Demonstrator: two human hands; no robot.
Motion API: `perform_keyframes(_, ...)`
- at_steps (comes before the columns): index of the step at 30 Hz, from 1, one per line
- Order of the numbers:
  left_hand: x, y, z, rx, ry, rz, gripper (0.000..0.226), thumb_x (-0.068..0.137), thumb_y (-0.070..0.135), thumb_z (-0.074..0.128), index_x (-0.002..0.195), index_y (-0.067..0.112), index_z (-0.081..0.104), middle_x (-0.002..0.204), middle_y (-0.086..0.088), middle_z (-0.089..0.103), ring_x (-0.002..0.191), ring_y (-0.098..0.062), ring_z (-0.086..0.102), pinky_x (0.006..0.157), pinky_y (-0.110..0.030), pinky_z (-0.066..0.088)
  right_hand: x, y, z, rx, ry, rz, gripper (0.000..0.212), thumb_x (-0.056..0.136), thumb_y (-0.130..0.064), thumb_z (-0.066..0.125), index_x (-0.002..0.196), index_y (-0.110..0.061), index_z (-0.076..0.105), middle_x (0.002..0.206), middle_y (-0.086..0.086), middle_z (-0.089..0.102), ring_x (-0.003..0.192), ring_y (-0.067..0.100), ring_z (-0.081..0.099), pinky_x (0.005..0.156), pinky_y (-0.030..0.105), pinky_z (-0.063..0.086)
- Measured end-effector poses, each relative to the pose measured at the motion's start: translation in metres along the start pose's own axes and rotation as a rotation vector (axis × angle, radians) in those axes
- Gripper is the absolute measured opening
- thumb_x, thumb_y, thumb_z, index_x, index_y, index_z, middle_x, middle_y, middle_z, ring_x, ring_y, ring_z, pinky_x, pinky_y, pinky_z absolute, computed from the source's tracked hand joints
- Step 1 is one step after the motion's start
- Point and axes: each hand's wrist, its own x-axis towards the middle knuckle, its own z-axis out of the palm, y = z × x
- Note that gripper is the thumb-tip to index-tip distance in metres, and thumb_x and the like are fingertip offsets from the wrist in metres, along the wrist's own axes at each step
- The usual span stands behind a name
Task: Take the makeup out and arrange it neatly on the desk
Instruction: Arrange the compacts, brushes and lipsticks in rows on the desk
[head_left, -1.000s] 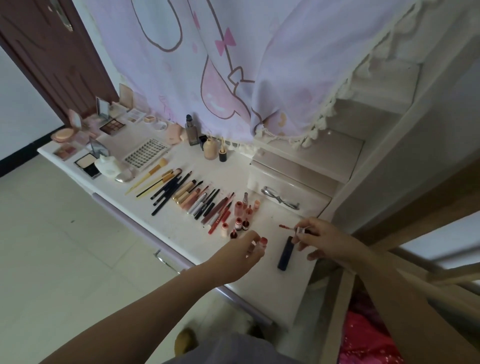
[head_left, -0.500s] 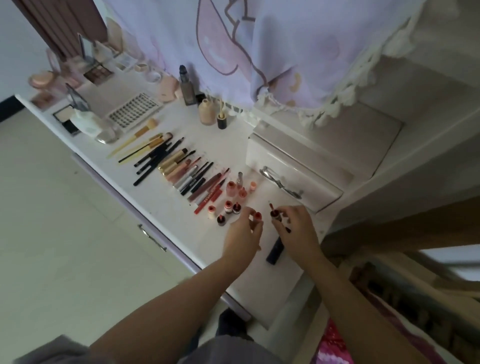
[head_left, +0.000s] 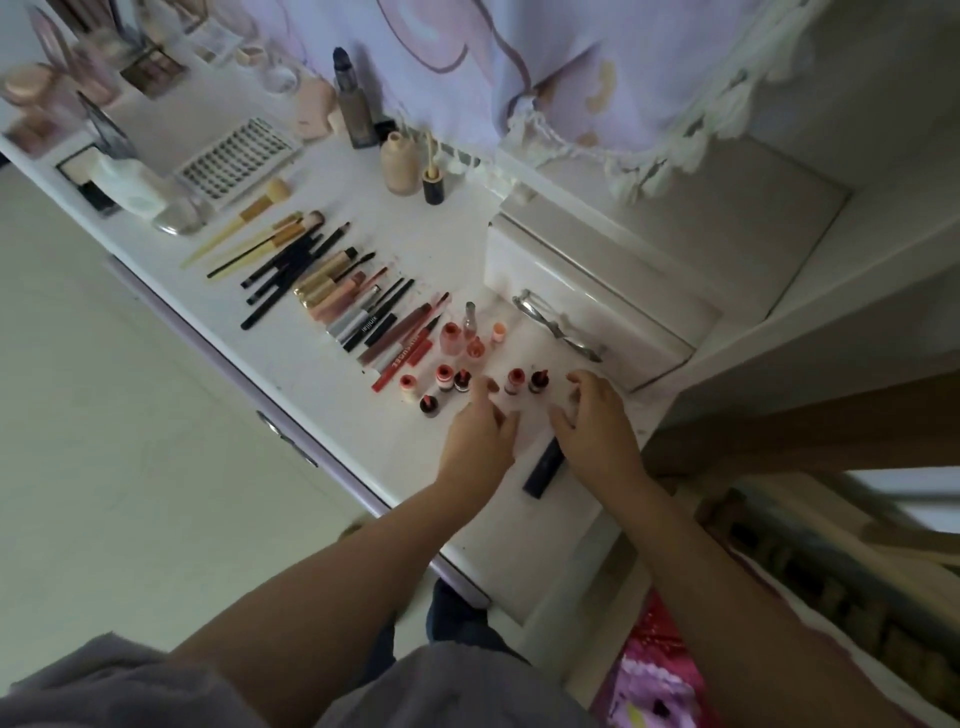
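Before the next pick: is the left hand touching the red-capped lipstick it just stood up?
Apart. The head view shows bare desk between the left hand fingertips and the red-capped lipstick.

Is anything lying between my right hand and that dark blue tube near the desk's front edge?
Nothing visible does. The right hand hovers right beside the dark blue tube, its heel covering the tube's far end. The small lipstick bottles stand farther back, out of the way.

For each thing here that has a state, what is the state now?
left hand: open, holds nothing
right hand: open, holds nothing
two small lip bottles: upright, released
dark tube: lying flat
drawer: closed
brushes: lying in a row
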Motion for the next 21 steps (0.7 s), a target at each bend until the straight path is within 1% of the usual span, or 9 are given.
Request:
perform_keyframes(3,-0.021,-0.013,-0.003,0.257,-0.083,0.025,0.016,0.097,0.033,0.044,0.099,0.018,0.042,0.077,0.001,0.057,0.063,-0.019,0.06,0.066,-0.037,0.054,-0.012,0.007,-0.009,-0.127,-0.046,0.128,0.031,0.095,-0.039,0.047,0.111,-0.013,0.047,0.108,0.006,0.055,0.095,0.02,0.055,0.08,0.036,0.05)
perform_keyframes(5,-0.028,-0.014,0.002,0.432,-0.175,0.062,0.022,0.096,0.04,0.042,0.101,0.018,0.045,0.087,0.001,0.055,0.075,-0.02,0.057,0.069,-0.035,0.049,-0.014,0.004,-0.009,-0.189,-0.105,0.175,0.031,0.095,-0.045,0.044,0.1,-0.014,0.045,0.092,0.003,0.056,0.08,0.019,0.054,0.066,0.031,0.043)
perform_keyframes(8,-0.025,-0.006,0.009,0.605,-0.26,0.164,0.038,0.095,0.048,0.042,0.11,0.014,0.046,0.106,-0.002,0.051,0.089,-0.026,0.058,0.07,-0.035,0.044,-0.014,-0.011,-0.004,-0.235,-0.166,0.172,0.023,0.093,-0.036,0.047,0.093,-0.013,0.043,0.081,0.003,0.053,0.072,0.019,0.049,0.057,0.029,0.036)
perform_keyframes(10,-0.021,-0.003,0.007,0.67,-0.265,0.231,0.038,0.095,0.046,0.043,0.111,0.011,0.047,0.109,-0.005,0.051,0.094,-0.027,0.057,0.072,-0.037,0.045,-0.016,-0.019,-0.002,-0.131,-0.206,0.206,0.019,0.091,-0.029,0.05,0.09,-0.011,0.047,0.081,0.003,0.053,0.072,0.019,0.048,0.055,0.029,0.033)
perform_keyframes(13,-0.019,-0.002,-0.007,0.641,-0.337,0.289,0.031,0.097,0.038,0.042,0.111,0.012,0.052,0.106,-0.007,0.057,0.094,-0.024,0.058,0.08,-0.037,0.049,-0.023,-0.028,-0.006,0.101,-0.277,0.268,0.022,0.092,-0.026,0.048,0.077,-0.01,0.053,0.074,0.005,0.056,0.065,0.018,0.049,0.052,0.026,0.035)
perform_keyframes(15,-0.022,-0.001,-0.023,0.501,-0.44,0.29,0.026,0.098,0.033,0.042,0.109,0.011,0.05,0.102,-0.008,0.061,0.088,-0.023,0.059,0.08,-0.038,0.05,-0.031,-0.038,-0.018,0.225,-0.373,0.277,0.028,0.095,-0.026,0.044,0.072,-0.012,0.053,0.065,0.003,0.055,0.054,0.015,0.048,0.048,0.023,0.036)
perform_keyframes(17,-0.028,0.003,-0.043,0.397,-0.556,0.293,0.023,0.099,0.031,0.041,0.108,0.011,0.048,0.097,-0.005,0.061,0.083,-0.019,0.057,0.076,-0.032,0.048,-0.04,-0.05,-0.033,0.243,-0.519,0.199,0.03,0.097,-0.029,0.042,0.075,-0.012,0.054,0.062,0.0,0.055,0.049,0.011,0.046,0.046,0.022,0.036)
perform_keyframes(19,-0.036,0.008,-0.064,0.379,-0.654,0.317,0.023,0.1,0.032,0.038,0.108,0.013,0.047,0.095,-0.004,0.057,0.082,-0.016,0.053,0.074,-0.027,0.043,-0.05,-0.062,-0.045,0.188,-0.651,0.091,0.03,0.098,-0.034,0.043,0.081,-0.013,0.055,0.064,-0.004,0.057,0.048,0.006,0.047,0.046,0.019,0.038)
perform_keyframes(21,-0.044,0.012,-0.083,0.398,-0.691,0.363,0.024,0.1,0.035,0.037,0.108,0.015,0.047,0.089,0.0,0.054,0.076,-0.012,0.05,0.069,-0.023,0.04,-0.06,-0.073,-0.054,0.168,-0.694,0.021,0.026,0.099,-0.034,0.043,0.088,-0.014,0.055,0.068,-0.005,0.058,0.05,0.004,0.048,0.049,0.018,0.039)
